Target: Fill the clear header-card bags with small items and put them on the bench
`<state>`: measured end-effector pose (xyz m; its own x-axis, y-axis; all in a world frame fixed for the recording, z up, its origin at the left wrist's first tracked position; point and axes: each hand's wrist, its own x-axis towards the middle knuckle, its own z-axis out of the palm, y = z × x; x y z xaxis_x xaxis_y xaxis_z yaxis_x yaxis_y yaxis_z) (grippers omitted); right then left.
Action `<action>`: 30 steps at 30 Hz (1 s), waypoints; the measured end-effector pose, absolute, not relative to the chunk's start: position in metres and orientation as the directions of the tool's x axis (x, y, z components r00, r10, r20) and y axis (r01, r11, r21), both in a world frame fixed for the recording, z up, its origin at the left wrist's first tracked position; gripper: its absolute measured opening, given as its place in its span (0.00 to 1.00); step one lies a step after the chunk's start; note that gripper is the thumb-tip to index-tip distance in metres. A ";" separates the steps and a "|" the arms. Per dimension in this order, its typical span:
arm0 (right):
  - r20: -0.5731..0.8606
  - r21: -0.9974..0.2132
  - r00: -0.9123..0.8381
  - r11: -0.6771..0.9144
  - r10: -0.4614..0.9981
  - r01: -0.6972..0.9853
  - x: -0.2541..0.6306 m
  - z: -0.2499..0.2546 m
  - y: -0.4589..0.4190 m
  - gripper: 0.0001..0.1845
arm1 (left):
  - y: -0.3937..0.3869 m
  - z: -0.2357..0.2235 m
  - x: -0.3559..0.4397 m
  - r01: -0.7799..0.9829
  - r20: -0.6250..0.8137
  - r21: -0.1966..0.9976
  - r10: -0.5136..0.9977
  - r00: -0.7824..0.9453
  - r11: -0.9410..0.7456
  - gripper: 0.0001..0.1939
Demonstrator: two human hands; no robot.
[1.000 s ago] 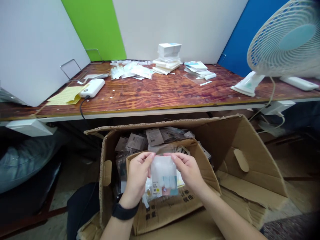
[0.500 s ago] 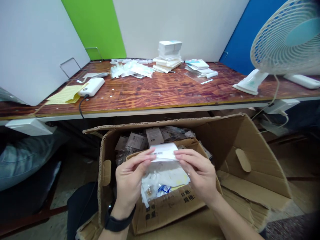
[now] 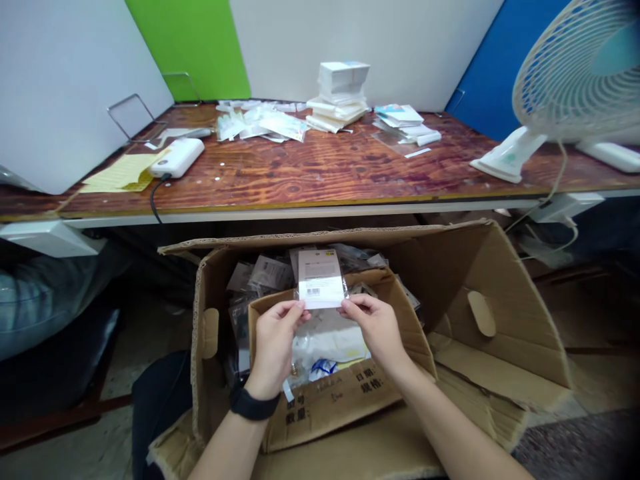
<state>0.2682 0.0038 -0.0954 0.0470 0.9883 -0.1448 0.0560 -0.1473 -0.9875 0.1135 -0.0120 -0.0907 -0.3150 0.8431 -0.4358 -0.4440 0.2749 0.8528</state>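
Clear plastic packet [image 3: 321, 280] with a white printed label and barcode, upright, pinched at its lower edge between both hands, held over the open cardboard box. Left hand [image 3: 274, 348]: grip closed on the packet's lower left corner, thumb and fingers together, black watch band [image 3: 255, 404] on the wrist. Right hand [image 3: 375, 330]: grip closed the same way on the lower right corner. Hands just apart, packet between them.

Inside the big cardboard box [image 3: 500, 320] sits a smaller cardboard box [image 3: 330, 407] with printed characters on its near wall. White plastic bags [image 3: 325, 343] lie in it right below the hands, a small blue bit showing on them. Behind that, a pile of labelled packets [image 3: 270, 273] fills the far part of the big box.

Well past the box, wooden bench [image 3: 320, 180]: white power bank [image 3: 177, 157] with black cable on the left, yellow paper [image 3: 120, 173] beside it, stack of white boxes [image 3: 343, 87] in the middle, loose packets [image 3: 260, 125] left of that. Desk fan [image 3: 575, 73] at the right end.
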 end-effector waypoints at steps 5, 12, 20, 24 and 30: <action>-0.227 -0.974 0.068 -0.228 0.972 0.004 0.267 -0.096 0.006 0.14 | -0.013 -0.093 0.116 -0.460 -0.430 0.853 0.831 -0.352 0.246 0.11; -0.240 -0.970 0.078 -0.242 0.968 0.018 0.270 -0.098 0.007 0.13 | -0.012 -0.098 0.112 -0.446 -0.410 0.864 0.838 -0.359 0.232 0.11; -0.242 -0.968 0.089 -0.246 0.966 0.042 0.271 -0.098 0.008 0.12 | -0.012 -0.102 0.113 -0.385 -0.393 0.890 0.838 -0.378 0.243 0.10; -0.248 -0.966 0.099 -0.253 0.964 0.051 0.271 -0.100 0.009 0.11 | -0.012 -0.102 0.113 -0.377 -0.411 0.887 0.829 -0.379 0.267 0.10; -0.253 -0.965 0.075 -0.257 0.964 0.050 0.273 -0.102 0.010 0.11 | -0.010 -0.100 0.108 -0.413 -0.495 0.832 0.832 -0.252 0.370 0.17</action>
<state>0.2725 0.0100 -0.1019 0.0752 0.9645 -0.2532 0.0499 -0.2572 -0.9651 0.1079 -0.0101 -0.0996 -0.2520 0.8316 -0.4949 -0.4131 0.3700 0.8321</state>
